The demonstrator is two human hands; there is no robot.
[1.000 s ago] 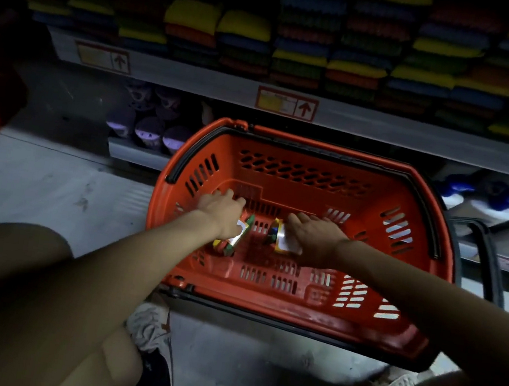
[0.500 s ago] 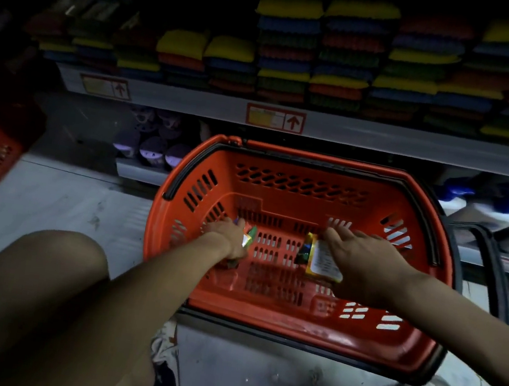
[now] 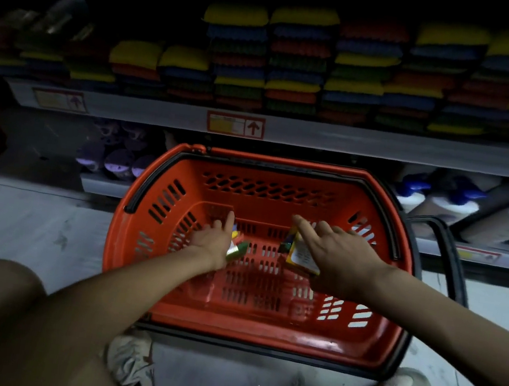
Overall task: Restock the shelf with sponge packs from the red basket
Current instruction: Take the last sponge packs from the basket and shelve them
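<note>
Sponge pack [image 3: 237, 250] in left hand [image 3: 213, 240], second pack [image 3: 301, 257] in right hand [image 3: 343, 259]

Both hands reach into the red basket [image 3: 266, 191]; the left hand [image 3: 213, 240] grips the left sponge pack [image 3: 237, 249]; the right hand [image 3: 341, 262] grips the right sponge pack [image 3: 301, 256], fingers [image 3: 302, 223] spread over it; stacked sponges [image 3: 296, 62] fill the shelf [image 3: 351, 139] beyond.

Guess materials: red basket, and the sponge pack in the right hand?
Red basket: moulded plastic, glossy; slotted walls, sheen on near rim. Sponge pack in the right hand: coloured foam layers, probably film-wrapped with a printed card label; blur leaves the wrap unsure.
</note>
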